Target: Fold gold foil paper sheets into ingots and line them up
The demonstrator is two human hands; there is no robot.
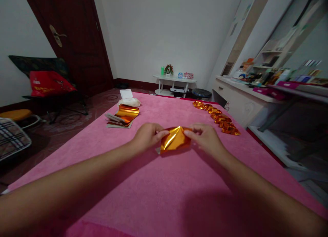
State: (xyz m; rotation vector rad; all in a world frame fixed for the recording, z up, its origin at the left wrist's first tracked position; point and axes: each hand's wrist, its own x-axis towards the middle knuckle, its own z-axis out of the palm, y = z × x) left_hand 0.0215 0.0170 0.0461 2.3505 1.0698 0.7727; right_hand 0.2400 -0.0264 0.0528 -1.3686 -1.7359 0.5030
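Observation:
Between my two hands is a sheet of shiny gold foil paper (174, 140), creased across its middle, held just above the pink cloth (143, 189). My left hand (150, 136) pinches its left edge, thumb on top. My right hand (203, 136) grips the right edge in the same way. A grey corner shows below my left fingers. At the far left of the cloth lies a stack of gold foil sheets (126, 113) with grey backs. Along the far right runs a row of crumpled gold foil pieces (217, 116).
Behind the stack sits a white pack with its lid up (128, 99). A low white table (176, 79) holds a potted plant. Red bag (51, 82) and chair stand left, near a dark door (69, 35). A cluttered white cabinet (243, 97) flanks the right side.

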